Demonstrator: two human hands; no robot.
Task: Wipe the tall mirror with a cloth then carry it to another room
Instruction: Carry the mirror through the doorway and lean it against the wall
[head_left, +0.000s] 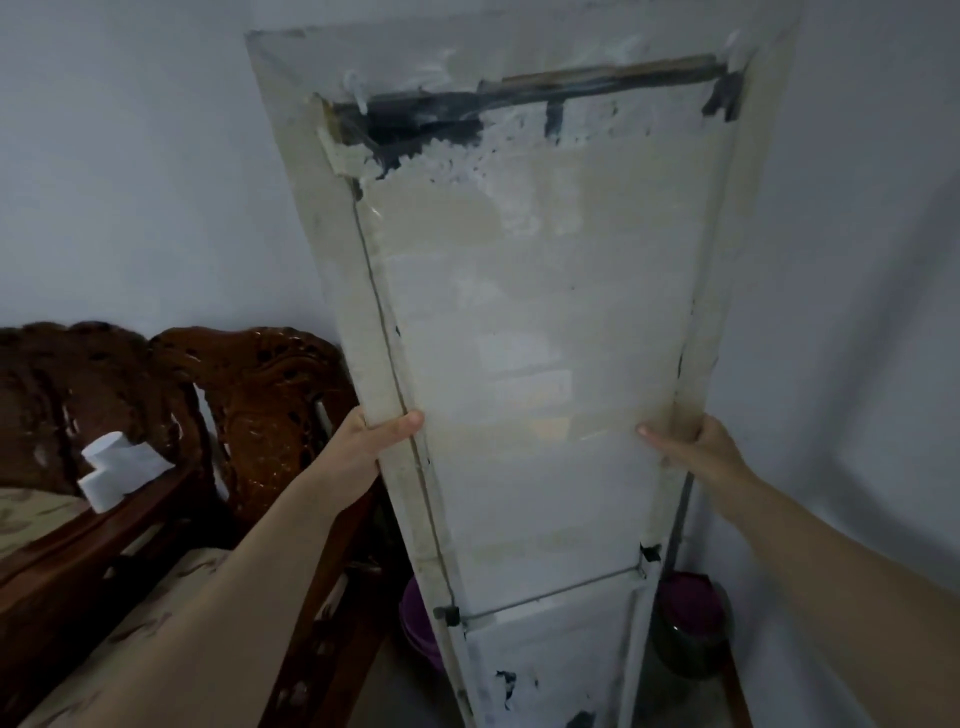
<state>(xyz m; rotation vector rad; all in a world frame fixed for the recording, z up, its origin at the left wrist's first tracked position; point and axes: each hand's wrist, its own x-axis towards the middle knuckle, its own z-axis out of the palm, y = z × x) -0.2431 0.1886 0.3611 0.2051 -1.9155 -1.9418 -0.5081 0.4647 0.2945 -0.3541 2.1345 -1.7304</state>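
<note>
1. Both forearms reach in from the lower corners, nearest the lens, and lead up to the tall rectangular mirror (524, 364), which shows its pale, paint-smeared backing board with black tape patches along the top.
2. Held upright and leaning a little to the left at its top, the mirror stands in front of a grey-white wall (130, 156); its reflecting face is turned away and cannot be seen.
3. The left hand (371, 434) is closed around the mirror's left edge, thumb lying across the back and fingers hidden behind.
4. The right hand (693, 441) clamps the right edge at about the same height, thumb on the backing, fingers wrapped out of sight.
5. Judging by the two-handed hold and no cloth in either hand, the carrying step looks to be in hand rather than the wiping.
6. The next move likely calls for keeping the panel vertical and turning it clear of what crowds its base: a purple plastic tub (415, 623) low on the left and a dark glass jar with a purple lid (691, 623) low on the right.
7. Further left stands a carved dark-wood bench with patterned cushions (218, 415), with white tissue rolls (117, 467) resting on its armrest; a swing that way could strike it.
</note>
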